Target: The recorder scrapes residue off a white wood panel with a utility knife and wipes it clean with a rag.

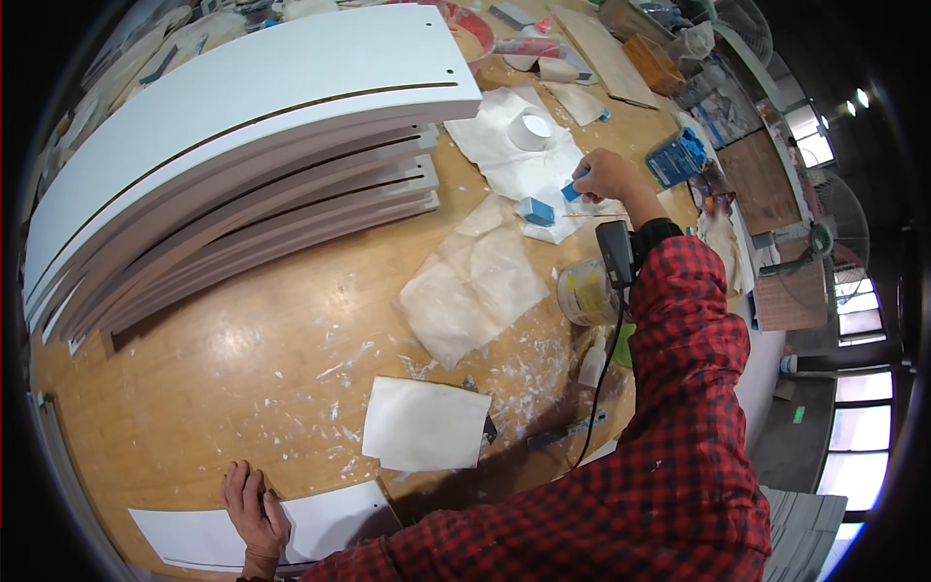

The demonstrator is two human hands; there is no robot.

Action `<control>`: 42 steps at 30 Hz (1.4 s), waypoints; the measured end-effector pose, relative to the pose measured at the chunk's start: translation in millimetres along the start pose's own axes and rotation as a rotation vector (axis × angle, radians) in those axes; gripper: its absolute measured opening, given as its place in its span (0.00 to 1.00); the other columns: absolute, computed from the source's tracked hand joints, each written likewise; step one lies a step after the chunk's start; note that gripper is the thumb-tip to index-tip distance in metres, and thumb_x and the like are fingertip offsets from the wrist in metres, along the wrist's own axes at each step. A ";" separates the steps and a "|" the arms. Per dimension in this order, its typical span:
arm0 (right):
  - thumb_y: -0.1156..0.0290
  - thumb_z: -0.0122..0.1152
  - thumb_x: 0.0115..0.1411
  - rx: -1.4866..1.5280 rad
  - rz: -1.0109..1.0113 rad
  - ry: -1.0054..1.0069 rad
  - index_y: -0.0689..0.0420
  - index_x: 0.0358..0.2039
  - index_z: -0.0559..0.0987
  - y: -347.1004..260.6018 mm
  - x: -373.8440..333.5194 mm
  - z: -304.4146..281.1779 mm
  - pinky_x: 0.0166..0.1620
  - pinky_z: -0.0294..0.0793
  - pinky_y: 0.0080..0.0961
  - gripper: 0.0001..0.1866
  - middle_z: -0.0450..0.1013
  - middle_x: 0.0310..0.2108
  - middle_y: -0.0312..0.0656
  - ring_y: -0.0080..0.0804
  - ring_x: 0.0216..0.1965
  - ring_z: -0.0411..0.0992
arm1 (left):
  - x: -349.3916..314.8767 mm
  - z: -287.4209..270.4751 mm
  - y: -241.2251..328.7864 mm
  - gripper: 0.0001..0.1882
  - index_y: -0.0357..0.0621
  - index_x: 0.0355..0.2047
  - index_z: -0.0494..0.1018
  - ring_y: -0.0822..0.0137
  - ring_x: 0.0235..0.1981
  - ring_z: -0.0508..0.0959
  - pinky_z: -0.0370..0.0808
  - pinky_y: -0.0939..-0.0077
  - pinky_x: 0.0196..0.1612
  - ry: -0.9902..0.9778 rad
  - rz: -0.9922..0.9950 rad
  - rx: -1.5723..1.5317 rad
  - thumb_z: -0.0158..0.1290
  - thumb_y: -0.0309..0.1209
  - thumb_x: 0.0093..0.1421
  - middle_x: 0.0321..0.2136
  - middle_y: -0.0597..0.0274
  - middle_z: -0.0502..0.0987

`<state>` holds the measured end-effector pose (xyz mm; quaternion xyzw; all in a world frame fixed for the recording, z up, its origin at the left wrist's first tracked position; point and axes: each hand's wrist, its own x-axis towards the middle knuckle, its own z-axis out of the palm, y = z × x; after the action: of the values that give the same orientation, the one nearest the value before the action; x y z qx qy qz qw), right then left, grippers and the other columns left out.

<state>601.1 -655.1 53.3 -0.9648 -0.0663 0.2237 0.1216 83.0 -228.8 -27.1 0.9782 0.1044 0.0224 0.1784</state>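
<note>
My right hand (613, 182) reaches out to the far right, its fingers closed on a small blue block (572, 190). Just left of it, a larger blue block (536, 211) lies on a white sheet (490, 131), where a round white cup-like container (530, 130) also stands. At the near left my left hand (254, 509) rests on a white panel (184, 533) that has a slot along it. Its fingers are spread over the panel's far edge and hold nothing.
Curved white slotted panels (252, 68) are stacked at the far left. A beige sheet (472, 281) and a white sheet (427, 424) lie mid-table. Beside my right forearm stands a clear tub (585, 291). Beyond are a blue tin (674, 160) and a red bowl (472, 39).
</note>
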 end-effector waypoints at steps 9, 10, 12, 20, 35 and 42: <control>0.64 0.54 0.60 1.240 -0.324 -0.035 0.62 0.52 0.68 -16.5 -66.3 -20.4 0.32 0.71 0.15 0.22 0.66 0.24 0.31 0.17 0.25 0.65 | 0.6 -4.2 2.4 0.16 0.36 0.42 0.68 0.44 0.53 0.63 0.56 0.53 0.57 0.026 0.006 -0.038 0.45 0.27 0.53 0.49 0.46 0.67; 0.64 0.54 0.60 1.243 -0.330 -0.022 0.62 0.52 0.68 -26.5 -82.4 -18.4 0.32 0.71 0.15 0.22 0.66 0.24 0.31 0.17 0.25 0.65 | 0.3 -4.8 2.9 0.16 0.36 0.42 0.68 0.44 0.53 0.63 0.56 0.53 0.57 0.034 0.018 -0.035 0.45 0.27 0.53 0.49 0.46 0.67; 0.67 0.53 0.61 1.342 -0.426 0.013 0.63 0.53 0.66 -48.8 -108.3 -5.3 0.32 0.70 0.15 0.22 0.67 0.26 0.33 0.17 0.26 0.66 | -3.6 -6.9 4.5 0.16 0.36 0.42 0.68 0.44 0.53 0.63 0.56 0.54 0.56 0.052 0.024 -0.047 0.46 0.26 0.52 0.49 0.46 0.67; 0.69 0.53 0.60 1.758 -0.345 -0.064 0.62 0.41 0.69 -108.6 -237.3 108.8 0.27 0.71 0.21 0.12 0.70 0.26 0.38 0.20 0.22 0.66 | 0.7 3.8 0.1 0.17 0.37 0.45 0.68 0.49 0.53 0.64 0.58 0.59 0.56 0.135 0.131 -0.059 0.48 0.24 0.53 0.49 0.49 0.67; 0.72 0.54 0.55 1.166 -0.108 0.265 0.62 0.48 0.66 -179.1 -333.4 298.8 0.24 0.63 0.16 0.20 0.66 0.24 0.34 0.18 0.22 0.63 | -8.3 7.6 -9.9 0.14 0.40 0.44 0.70 0.56 0.54 0.64 0.55 0.63 0.57 0.162 0.169 -0.125 0.48 0.28 0.56 0.49 0.55 0.68; 0.69 0.54 0.54 0.932 -0.229 0.318 0.56 0.47 0.67 -181.2 -326.7 307.9 0.30 0.68 0.27 0.19 0.68 0.23 0.43 0.29 0.23 0.67 | -6.1 8.0 -4.7 0.14 0.42 0.43 0.71 0.59 0.53 0.65 0.56 0.65 0.57 0.158 0.138 -0.093 0.46 0.29 0.57 0.48 0.58 0.68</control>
<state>158.7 -477.2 -31.0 -0.8166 -0.0453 0.0651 0.5717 76.8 -228.5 -36.4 0.9689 0.0495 0.1165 0.2128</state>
